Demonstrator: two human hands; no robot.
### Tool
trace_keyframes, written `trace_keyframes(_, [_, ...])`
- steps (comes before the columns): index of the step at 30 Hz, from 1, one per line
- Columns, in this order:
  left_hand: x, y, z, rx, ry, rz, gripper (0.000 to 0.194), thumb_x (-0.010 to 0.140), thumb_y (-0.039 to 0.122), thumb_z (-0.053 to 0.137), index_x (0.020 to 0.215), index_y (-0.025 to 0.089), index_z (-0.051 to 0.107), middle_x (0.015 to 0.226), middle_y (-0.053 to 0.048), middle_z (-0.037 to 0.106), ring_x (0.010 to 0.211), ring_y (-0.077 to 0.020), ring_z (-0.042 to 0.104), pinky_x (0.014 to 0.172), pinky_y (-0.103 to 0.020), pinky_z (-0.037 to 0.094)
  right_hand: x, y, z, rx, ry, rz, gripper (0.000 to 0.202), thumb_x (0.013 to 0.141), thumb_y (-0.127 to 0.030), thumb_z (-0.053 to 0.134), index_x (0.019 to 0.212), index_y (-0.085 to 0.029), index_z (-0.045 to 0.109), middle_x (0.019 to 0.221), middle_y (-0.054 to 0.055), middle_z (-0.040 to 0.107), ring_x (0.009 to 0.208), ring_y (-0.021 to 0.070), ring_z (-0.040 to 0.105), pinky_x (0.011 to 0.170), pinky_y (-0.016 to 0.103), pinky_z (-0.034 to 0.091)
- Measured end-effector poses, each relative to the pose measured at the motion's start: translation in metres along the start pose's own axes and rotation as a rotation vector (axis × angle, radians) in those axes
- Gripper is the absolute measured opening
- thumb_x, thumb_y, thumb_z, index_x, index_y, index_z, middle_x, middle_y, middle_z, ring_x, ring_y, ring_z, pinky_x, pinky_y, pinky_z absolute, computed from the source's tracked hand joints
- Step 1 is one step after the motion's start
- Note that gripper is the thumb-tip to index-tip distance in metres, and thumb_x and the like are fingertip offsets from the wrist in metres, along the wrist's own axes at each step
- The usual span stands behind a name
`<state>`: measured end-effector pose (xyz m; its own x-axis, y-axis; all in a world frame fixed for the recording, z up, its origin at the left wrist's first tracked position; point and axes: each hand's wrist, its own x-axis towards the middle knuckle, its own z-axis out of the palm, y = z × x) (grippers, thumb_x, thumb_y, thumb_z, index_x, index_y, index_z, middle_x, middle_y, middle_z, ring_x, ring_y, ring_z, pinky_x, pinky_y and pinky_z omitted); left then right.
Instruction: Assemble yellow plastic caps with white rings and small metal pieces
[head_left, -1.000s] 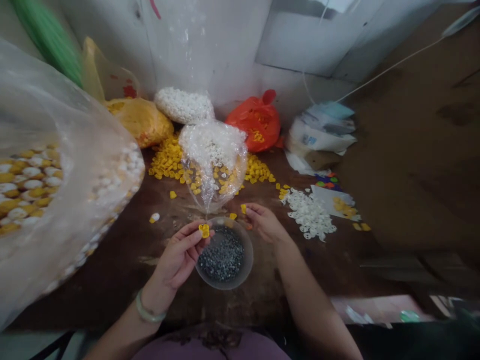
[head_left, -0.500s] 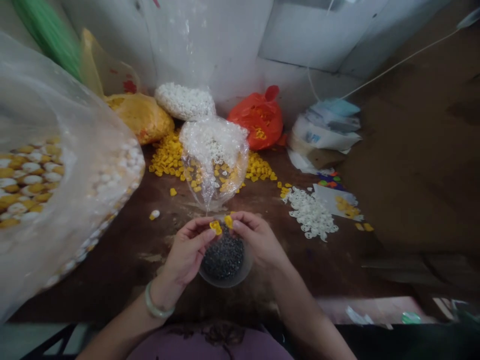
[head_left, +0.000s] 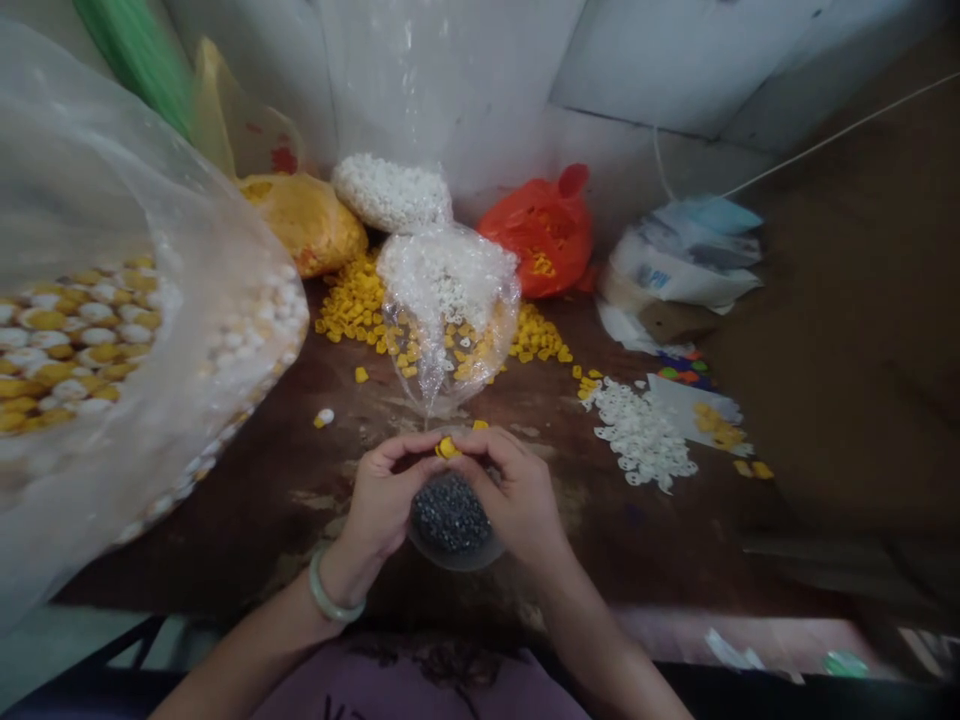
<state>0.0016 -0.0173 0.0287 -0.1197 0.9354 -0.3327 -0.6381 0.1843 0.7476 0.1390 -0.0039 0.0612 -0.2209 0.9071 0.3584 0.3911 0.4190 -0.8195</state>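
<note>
My left hand (head_left: 385, 500) and my right hand (head_left: 523, 490) meet in front of me, both closed with fingertips pinching a small yellow plastic piece (head_left: 448, 447). Whether it is one part or two pressed together, I cannot tell. Just past my right fingers shows another bit of yellow (head_left: 480, 425); whether it is held or lying there is unclear. Below my hands stands a clear bowl (head_left: 491, 552) full of small dark shiny bits (head_left: 450, 512). Beyond my fingertips lies a clear plastic bag (head_left: 450, 270) of white pieces, its mouth toward me.
A large clear bag (head_left: 225, 270) of yellow-and-white pieces fills the left. Loose yellow pieces (head_left: 352, 300) surround the middle bag. At the back sit a yellow bag (head_left: 326, 225) and a red bag (head_left: 536, 235). White pieces (head_left: 641, 435) are heaped at right; one yellow-and-white piece (head_left: 323, 417) lies alone.
My hands have come together; the two yellow pieces held apart before are now at one spot between my fingertips. The whole view has shifted slightly.
</note>
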Motion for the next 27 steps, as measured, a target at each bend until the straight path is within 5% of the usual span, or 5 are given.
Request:
trace_keyframes(8, [-0.003, -0.001, -0.004, -0.067, 0.005, -0.036, 0.029, 0.047, 0.023, 0.090, 0.072, 0.018, 0.076, 0.076, -0.003, 0.076, 0.070, -0.0125, 0.068, 0.068, -0.022, 0.054, -0.005, 0.000, 0.010, 0.069, 0.044, 0.018, 0.008, 0.084, -0.016, 0.065, 0.078, -0.022, 0.066, 0.082, 0.002, 0.061, 0.081, 0.0168, 0.058, 0.075, 0.028, 0.047])
trace_keyframes(10, [-0.005, -0.001, -0.003, -0.087, -0.013, -0.043, 0.028, 0.049, 0.024, 0.090, 0.072, 0.018, 0.075, 0.074, -0.002, 0.075, 0.067, -0.0112, 0.067, 0.065, -0.020, 0.053, -0.007, 0.006, 0.015, 0.240, 0.045, 0.114, 0.008, 0.079, -0.021, 0.072, 0.075, -0.022, 0.065, 0.089, 0.002, 0.061, 0.088, 0.0184, 0.058, 0.080, 0.030, 0.047])
trace_keyframes(16, [-0.007, -0.004, -0.002, -0.038, -0.026, 0.105, 0.023, 0.057, 0.026, 0.087, 0.076, 0.019, 0.076, 0.078, -0.002, 0.076, 0.074, -0.0120, 0.068, 0.072, -0.020, 0.054, -0.016, 0.017, 0.042, 0.794, 0.008, 0.407, 0.032, 0.078, -0.030, 0.072, 0.108, -0.026, 0.061, 0.101, 0.002, 0.063, 0.095, 0.0181, 0.058, 0.087, 0.030, 0.047])
trace_keyframes(21, [-0.003, -0.009, -0.007, 0.103, -0.041, 0.272, 0.013, 0.065, 0.022, 0.082, 0.076, 0.020, 0.076, 0.080, -0.001, 0.076, 0.079, -0.0116, 0.068, 0.077, -0.018, 0.053, -0.017, 0.015, 0.049, 0.814, 0.052, 0.331, 0.026, 0.077, -0.022, 0.068, 0.102, -0.024, 0.062, 0.100, 0.002, 0.065, 0.096, 0.0181, 0.059, 0.091, 0.030, 0.047])
trace_keyframes(27, [0.002, -0.021, -0.006, 0.038, 0.001, 0.139, 0.023, 0.060, 0.025, 0.085, 0.079, 0.020, 0.076, 0.082, 0.000, 0.076, 0.077, -0.0102, 0.068, 0.075, -0.016, 0.053, -0.020, 0.029, 0.042, 0.742, 0.009, 0.383, 0.027, 0.077, -0.024, 0.064, 0.104, -0.024, 0.059, 0.099, 0.001, 0.064, 0.094, 0.0183, 0.059, 0.088, 0.030, 0.048])
